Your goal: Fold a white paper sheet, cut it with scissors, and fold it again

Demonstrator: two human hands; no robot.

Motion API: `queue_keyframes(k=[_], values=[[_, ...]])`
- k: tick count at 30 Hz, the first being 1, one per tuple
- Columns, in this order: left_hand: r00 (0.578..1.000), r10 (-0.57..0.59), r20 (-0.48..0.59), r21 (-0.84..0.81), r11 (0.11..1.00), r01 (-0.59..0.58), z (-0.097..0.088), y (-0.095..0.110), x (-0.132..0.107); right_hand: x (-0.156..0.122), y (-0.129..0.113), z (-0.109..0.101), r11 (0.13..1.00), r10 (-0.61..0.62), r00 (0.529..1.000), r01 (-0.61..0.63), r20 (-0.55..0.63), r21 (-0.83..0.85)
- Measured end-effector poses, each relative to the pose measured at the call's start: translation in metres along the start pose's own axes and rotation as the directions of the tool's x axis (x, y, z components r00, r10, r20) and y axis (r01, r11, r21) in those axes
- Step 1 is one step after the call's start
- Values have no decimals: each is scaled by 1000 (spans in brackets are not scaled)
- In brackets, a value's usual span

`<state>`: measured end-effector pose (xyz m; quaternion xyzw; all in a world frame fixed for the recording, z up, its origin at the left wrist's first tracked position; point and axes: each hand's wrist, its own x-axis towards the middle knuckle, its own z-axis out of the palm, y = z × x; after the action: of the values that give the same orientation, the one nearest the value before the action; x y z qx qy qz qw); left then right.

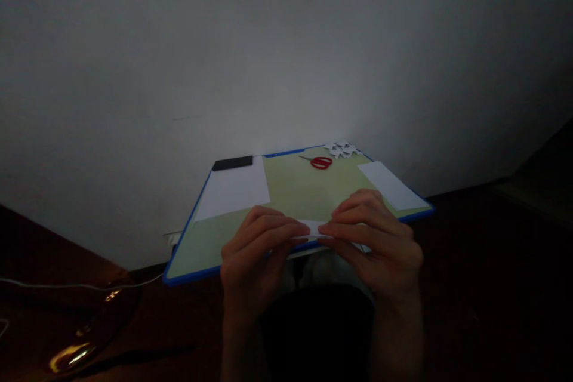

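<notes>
Between my two hands, over the near edge of the table, is a small folded piece of white paper [314,227]. My left hand [257,250] pinches its left end between thumb and fingers. The right end is pinched by my right hand [378,245] in the same way. My fingers cover much of the paper, so its full shape is hidden. Beyond my hands, a pair of scissors [320,162] with red handles lies on the light green tabletop [293,182].
Folded white paper pieces [342,149] sit at the far right corner. White sheets lie on the left [237,194] and right [394,185]. A dark flat object [233,163] rests on the left sheet. A wall [268,59] stands behind; a white cable [89,286] runs at lower left.
</notes>
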<state>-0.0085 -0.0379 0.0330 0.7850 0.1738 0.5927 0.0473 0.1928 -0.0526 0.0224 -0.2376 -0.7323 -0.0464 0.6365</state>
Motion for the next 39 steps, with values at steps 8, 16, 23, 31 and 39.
queue_keyframes(k=[8,16,23,31,39], values=[[1000,-2,25,-64,998,4,1,4,1,2,-5,-1,998,17,1000,-18,27,67],[1000,9,-24,-42,999,-10,3,5,0,-1,-5,-3,998,62,997,-64,54,24],[994,0,-108,-91,996,-9,9,7,-1,2,-13,-1,1000,27,999,-28,-42,-4],[999,-3,-36,10,1000,3,9,11,1,3,-14,0,994,99,995,-98,26,-41],[990,-143,10,60,988,142,6,2,-1,-1,-4,7,986,157,975,-164,-159,-31]])
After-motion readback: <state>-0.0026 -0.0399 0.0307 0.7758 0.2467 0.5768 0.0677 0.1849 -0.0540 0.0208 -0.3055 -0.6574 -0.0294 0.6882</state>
